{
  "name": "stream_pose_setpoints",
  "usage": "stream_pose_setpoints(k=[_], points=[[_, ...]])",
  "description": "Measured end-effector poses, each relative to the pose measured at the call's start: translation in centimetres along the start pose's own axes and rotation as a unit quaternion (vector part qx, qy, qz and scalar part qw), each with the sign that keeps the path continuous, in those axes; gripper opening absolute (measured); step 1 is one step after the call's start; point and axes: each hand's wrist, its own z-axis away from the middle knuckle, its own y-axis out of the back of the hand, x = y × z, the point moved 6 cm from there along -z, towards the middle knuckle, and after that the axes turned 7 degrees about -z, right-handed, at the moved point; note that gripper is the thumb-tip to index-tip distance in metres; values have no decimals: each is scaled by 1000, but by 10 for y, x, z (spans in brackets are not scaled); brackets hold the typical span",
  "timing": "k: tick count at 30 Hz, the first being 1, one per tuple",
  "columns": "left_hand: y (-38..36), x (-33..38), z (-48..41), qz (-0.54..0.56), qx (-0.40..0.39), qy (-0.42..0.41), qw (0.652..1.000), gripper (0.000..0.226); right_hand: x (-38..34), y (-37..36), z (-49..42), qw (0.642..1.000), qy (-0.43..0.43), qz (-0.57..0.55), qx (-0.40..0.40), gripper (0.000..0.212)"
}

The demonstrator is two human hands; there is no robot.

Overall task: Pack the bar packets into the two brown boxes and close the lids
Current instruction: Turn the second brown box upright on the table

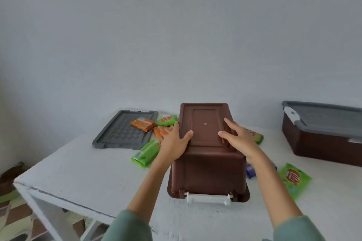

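Note:
A brown box (207, 170) stands upside down in the middle of the white table, its white latch at the near rim. My left hand (175, 145) grips its left top edge, thumb lying on the base. My right hand (240, 139) lies on the right of the base with fingers spread. Orange bar packets (142, 124) and green bar packets (146, 153) lie to the left of the box; another green packet (294, 179) and a blue packet (250, 171) lie to its right. A second brown box (323, 143) with a grey lid on stands at the right.
A loose grey lid (121, 133) lies flat at the back left with an orange packet on it. The white table (82, 174) has its left edge and near left corner close by; patterned floor shows below. A plain wall rises behind.

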Motion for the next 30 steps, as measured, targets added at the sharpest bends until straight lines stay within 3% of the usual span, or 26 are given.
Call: stream_pose_setpoints(k=[7,19,23,30], points=[[-37,26,0,-62,-39,-24,997,70,42,25,3,999,-12,-36,16,60],[-20,47,-93,15,-41,-77,996,70,19,35,-75,999,-32,41,16,78],[-39,45,-119,34,-70,-42,996,72,22,30,-100,998,-49,27,22,75],[-44,40,-126,46,-40,-55,997,56,31,32,-110,998,-39,40,37,59]])
